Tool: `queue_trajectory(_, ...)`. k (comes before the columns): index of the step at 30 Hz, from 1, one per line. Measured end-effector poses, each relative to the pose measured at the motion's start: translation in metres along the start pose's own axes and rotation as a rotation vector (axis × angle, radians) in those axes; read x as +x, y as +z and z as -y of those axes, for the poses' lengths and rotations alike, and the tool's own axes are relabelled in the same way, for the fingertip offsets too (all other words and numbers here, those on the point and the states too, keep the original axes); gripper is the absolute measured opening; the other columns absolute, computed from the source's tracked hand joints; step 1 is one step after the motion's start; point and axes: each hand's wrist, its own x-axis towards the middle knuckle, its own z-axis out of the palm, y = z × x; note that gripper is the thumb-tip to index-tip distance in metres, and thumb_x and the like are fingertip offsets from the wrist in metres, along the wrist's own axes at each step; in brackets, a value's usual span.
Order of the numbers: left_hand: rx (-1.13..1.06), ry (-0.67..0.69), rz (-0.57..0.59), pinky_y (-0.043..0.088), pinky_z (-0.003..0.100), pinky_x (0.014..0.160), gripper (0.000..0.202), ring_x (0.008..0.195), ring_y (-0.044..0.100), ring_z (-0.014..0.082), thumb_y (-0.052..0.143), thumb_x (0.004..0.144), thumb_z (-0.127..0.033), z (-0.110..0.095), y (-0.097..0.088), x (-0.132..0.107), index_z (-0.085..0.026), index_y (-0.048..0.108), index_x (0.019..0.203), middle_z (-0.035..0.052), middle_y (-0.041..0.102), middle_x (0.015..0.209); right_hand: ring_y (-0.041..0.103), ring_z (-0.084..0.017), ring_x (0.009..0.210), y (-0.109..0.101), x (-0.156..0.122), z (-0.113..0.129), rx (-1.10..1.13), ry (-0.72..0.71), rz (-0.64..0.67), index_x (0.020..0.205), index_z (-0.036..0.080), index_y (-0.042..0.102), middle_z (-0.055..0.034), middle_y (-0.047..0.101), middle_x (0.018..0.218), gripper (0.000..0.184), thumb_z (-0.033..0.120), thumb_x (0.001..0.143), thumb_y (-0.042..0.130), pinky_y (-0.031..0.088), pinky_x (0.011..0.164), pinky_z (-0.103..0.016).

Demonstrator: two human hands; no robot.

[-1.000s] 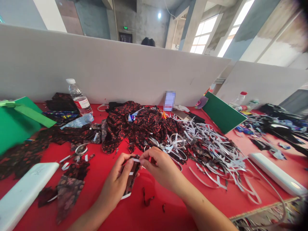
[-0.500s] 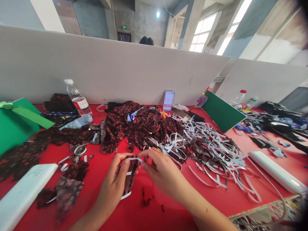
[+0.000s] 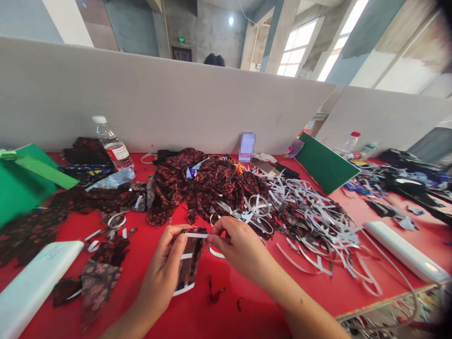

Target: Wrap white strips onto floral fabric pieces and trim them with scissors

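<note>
Near the front middle of the table, my left hand [image 3: 165, 263] is closed on a small flat dark rectangular piece [image 3: 188, 267] with dark floral fabric along its edges. White bands cross its middle and lower end. Over its top edge lies a narrow white strip [image 3: 196, 235], pressed by my left thumb. My right hand [image 3: 235, 242] pinches the strip's right end between thumb and forefinger, just beside the piece. A loop of white strip shows under my right fingers. Behind both hands lies a heap of dark fabric with red flowers [image 3: 208, 183].
A tangle of white strips and scraps [image 3: 314, 221] covers the right. Floral scraps [image 3: 100, 287] and a white oblong device [image 3: 38, 287] lie left; a similar white device [image 3: 402, 249] sits right. A water bottle [image 3: 115, 146], propped phone [image 3: 247, 147] and green board [image 3: 326, 162] stand before the grey partition [image 3: 197, 106].
My right hand has shifted slightly right with the strip's end, away from the piece. The strip now lies straighter across the top, and more of the piece shows.
</note>
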Motion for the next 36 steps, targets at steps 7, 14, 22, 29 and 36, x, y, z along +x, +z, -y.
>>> queue_trajectory(7,0.006,0.006,0.029,0.047,0.023,0.056,0.025,0.074,0.063,0.0175,0.044,0.086,-0.048,0.002,0.0,-0.001,-0.028,0.054,0.097,-0.0015,0.068,0.09,0.049,-0.009,0.06,0.0,0.003,-0.002,-0.027,-0.014,-0.014,0.072,0.018,0.056,0.0032,0.059,0.07,0.011,0.016,0.082,0.059,0.031,0.056,-0.019)
queue_trajectory(14,-0.142,-0.103,0.122,0.049,0.025,0.055,0.029,0.073,0.066,0.019,0.047,0.084,-0.05,-0.002,-0.001,-0.001,-0.028,0.05,0.103,-0.0004,0.069,0.091,0.051,-0.009,0.06,0.001,0.003,-0.003,-0.016,0.01,0.006,0.073,0.018,0.055,0.0032,0.059,0.071,0.007,0.015,0.079,0.058,0.033,0.057,-0.019)
queue_trajectory(22,-0.428,-0.286,0.143,0.045,0.023,0.045,0.03,0.062,0.066,0.0176,0.048,0.082,-0.05,-0.007,0.004,0.0,-0.026,0.053,0.1,-0.0022,0.068,0.079,0.051,-0.009,0.063,-0.002,0.004,-0.002,0.036,-0.001,0.091,0.084,0.02,0.065,0.0023,0.059,0.074,0.011,0.015,0.079,0.056,0.033,0.056,-0.018)
queue_trajectory(29,-0.369,-0.198,0.221,0.048,0.027,0.057,0.034,0.068,0.065,0.0188,0.048,0.084,-0.049,-0.006,-0.002,0.005,-0.02,0.062,0.092,0.0024,0.071,0.08,0.049,-0.009,0.061,-0.001,0.005,-0.002,0.081,0.031,0.12,0.073,0.018,0.062,0.0036,0.062,0.07,0.009,0.012,0.075,0.056,0.032,0.055,-0.018)
queue_trajectory(36,-0.405,-0.279,0.263,0.05,0.03,0.06,0.042,0.08,0.066,0.0246,0.042,0.086,-0.052,-0.005,-0.002,0.007,-0.018,0.065,0.096,0.0077,0.072,0.084,0.045,-0.007,0.056,0.002,0.006,-0.006,0.053,0.046,0.111,0.07,0.018,0.061,0.0046,0.059,0.066,0.008,0.013,0.074,0.056,0.029,0.053,-0.018)
